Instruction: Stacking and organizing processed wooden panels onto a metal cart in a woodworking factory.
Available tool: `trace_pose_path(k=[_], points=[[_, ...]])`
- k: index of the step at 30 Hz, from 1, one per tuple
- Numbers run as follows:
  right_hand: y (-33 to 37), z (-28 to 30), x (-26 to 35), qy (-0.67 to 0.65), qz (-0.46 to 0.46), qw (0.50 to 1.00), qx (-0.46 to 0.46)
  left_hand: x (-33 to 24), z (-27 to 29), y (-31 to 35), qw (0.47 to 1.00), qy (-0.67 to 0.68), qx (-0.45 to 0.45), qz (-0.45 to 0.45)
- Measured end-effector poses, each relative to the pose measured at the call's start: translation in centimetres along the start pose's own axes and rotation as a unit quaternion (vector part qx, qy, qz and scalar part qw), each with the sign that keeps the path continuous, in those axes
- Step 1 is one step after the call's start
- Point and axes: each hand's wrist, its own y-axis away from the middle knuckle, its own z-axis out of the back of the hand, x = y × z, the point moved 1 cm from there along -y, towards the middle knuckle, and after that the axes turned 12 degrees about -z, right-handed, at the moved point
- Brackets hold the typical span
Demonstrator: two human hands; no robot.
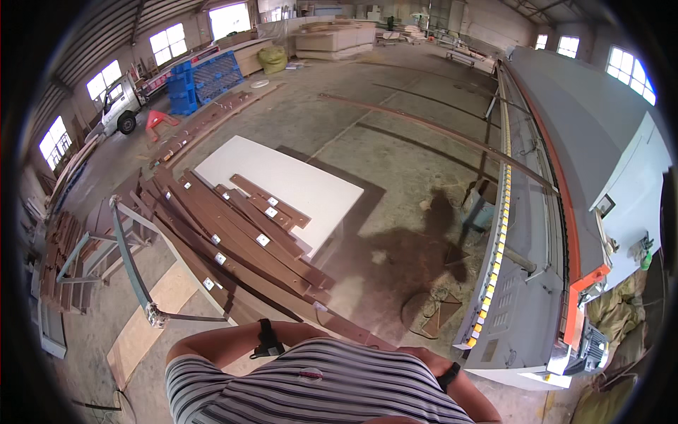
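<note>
Both of my arms bend in front of the striped shirt (311, 381), with a dark band on each wrist. Only the back of my left hand (300, 330) shows above the shirt, and its fingers are hidden. My right hand (422, 357) is also partly covered by the shirt, so I cannot see its fingers. Just beyond them is the near end of a long brown board (342, 323); whether either hand touches it I cannot tell. More brown boards (233, 226) with small white labels lie fanned out, some over a white panel (282, 180).
A long grey machine (522, 283) with a yellow-and-white strip runs along the right. Metal frames (131, 261) stand at left. Farther back are blue pallets (205, 78), a white truck (120, 106) and stacked sheets (335, 39). A long thin bar (424, 127) spans toward the machine.
</note>
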Motion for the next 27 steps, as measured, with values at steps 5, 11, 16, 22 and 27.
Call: trace_pose_path(k=[5, 11, 16, 22, 27], points=[[0.9, -0.7, 2.2, 0.042, -0.027, 0.997, -0.052, 0.2, -0.9, 0.9, 0.995, 0.012, -0.027, -0.091], [-0.8, -0.8, -0.2, 0.094, -0.040, 0.994, -0.034, 0.1, -0.9, 1.3, 0.999, 0.012, 0.041, 0.020], [0.2, -1.2, 3.3, 0.017, -0.035, 0.999, -0.028, 3.2, -1.8, 1.4, 0.999, -0.043, 0.018, 0.006], [0.1, 0.0, 1.4, 0.038, 0.110, 0.993, 0.005, -5.5, -1.4, -0.2, 0.989, 0.018, -0.080, -0.124], [1.6, -0.1, 2.2, 0.089, 0.080, 0.992, -0.045, -2.9, -2.1, -0.7, 0.983, 0.097, -0.130, -0.087]])
